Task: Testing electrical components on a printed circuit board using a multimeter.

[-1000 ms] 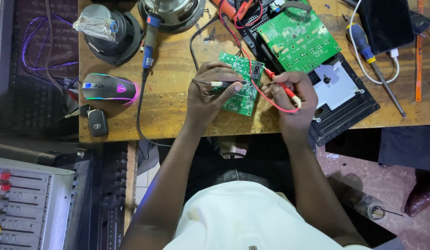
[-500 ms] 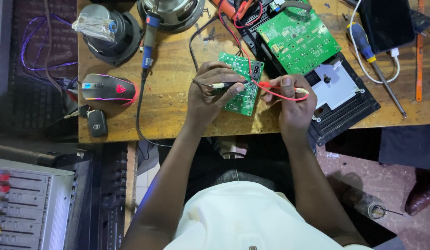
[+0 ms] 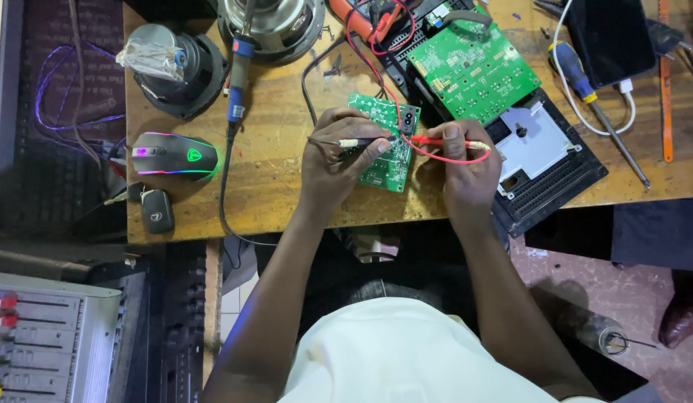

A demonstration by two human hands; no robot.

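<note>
A thin black test probe (image 3: 354, 142) is pinched by the left hand (image 3: 335, 160), a red test probe (image 3: 436, 141) by the right hand (image 3: 466, 168), both tips set on the small green circuit board (image 3: 384, 149).

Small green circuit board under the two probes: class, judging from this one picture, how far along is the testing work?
Done: the black housing lies open, with the large green board lifted out on it. In hand: the left hand holds a black probe and the right hand a red probe, both tips on the small green circuit board. Left: nothing is reassembled; the soldering iron lies unused.
</note>
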